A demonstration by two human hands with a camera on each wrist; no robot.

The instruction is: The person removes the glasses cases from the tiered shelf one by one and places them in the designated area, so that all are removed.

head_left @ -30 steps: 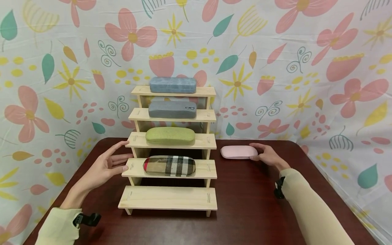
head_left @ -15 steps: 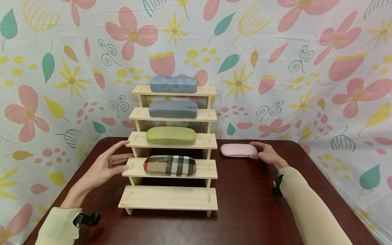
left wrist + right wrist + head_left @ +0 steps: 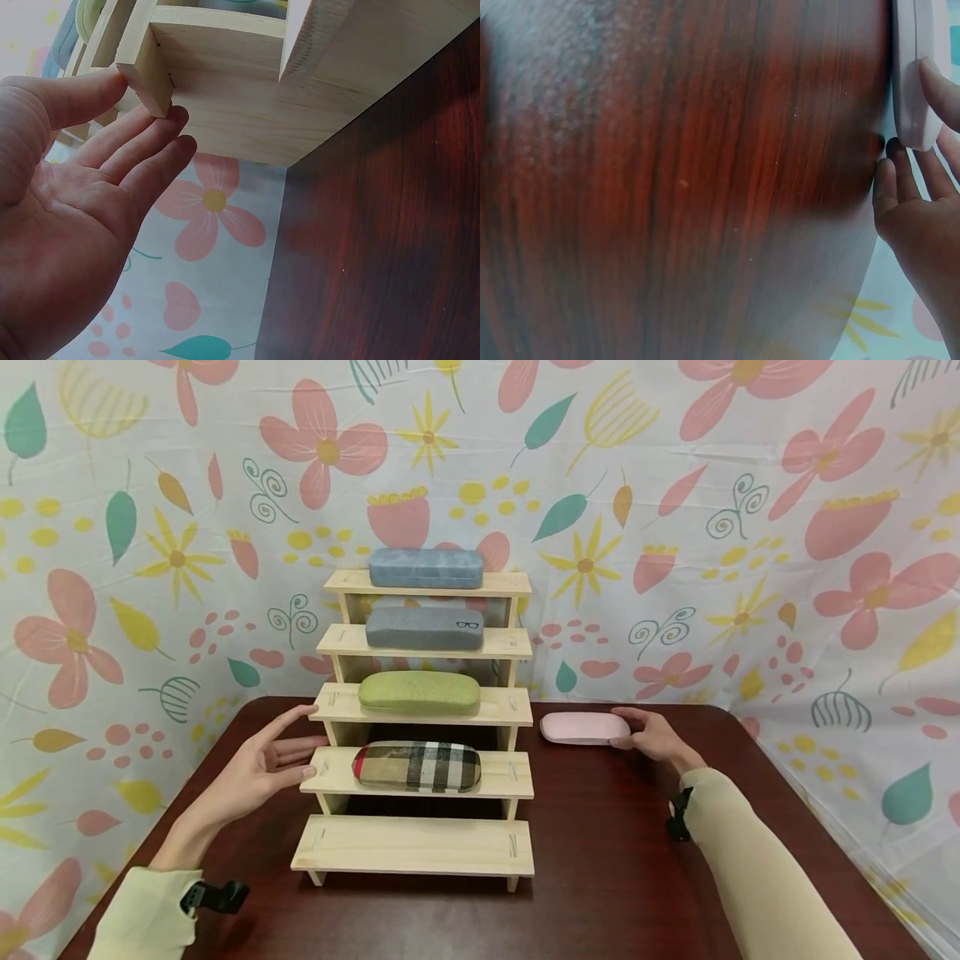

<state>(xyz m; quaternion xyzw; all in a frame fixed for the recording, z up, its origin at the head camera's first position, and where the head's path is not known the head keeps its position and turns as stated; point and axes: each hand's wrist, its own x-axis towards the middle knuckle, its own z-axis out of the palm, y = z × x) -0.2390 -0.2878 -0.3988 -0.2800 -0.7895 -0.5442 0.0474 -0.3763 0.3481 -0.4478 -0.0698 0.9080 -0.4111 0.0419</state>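
My left hand (image 3: 258, 768) is at the left side of a light wooden tiered stand (image 3: 412, 845). Its fingers are stretched out, with the thumb and fingertips touching the end of a shelf board (image 3: 146, 71) in the left wrist view. On the far right of the table, my right hand (image 3: 656, 741) pinches the right end of a pink glasses case (image 3: 577, 728) between thumb and fingers. That case lies lengthwise beside the stand; only its end (image 3: 913, 82) shows in the right wrist view.
Upward from the second-lowest shelf sit a plaid glasses case (image 3: 416, 767), a green one (image 3: 418, 693), a grey one (image 3: 423, 628) and a blue one (image 3: 425, 568). The dark red wooden table (image 3: 600, 860) meets a flowered cloth (image 3: 660, 610) behind.
The pink glasses case in my right hand shifted slightly toward the back between the first and second frames, then held still. My left hand stays at the stand.
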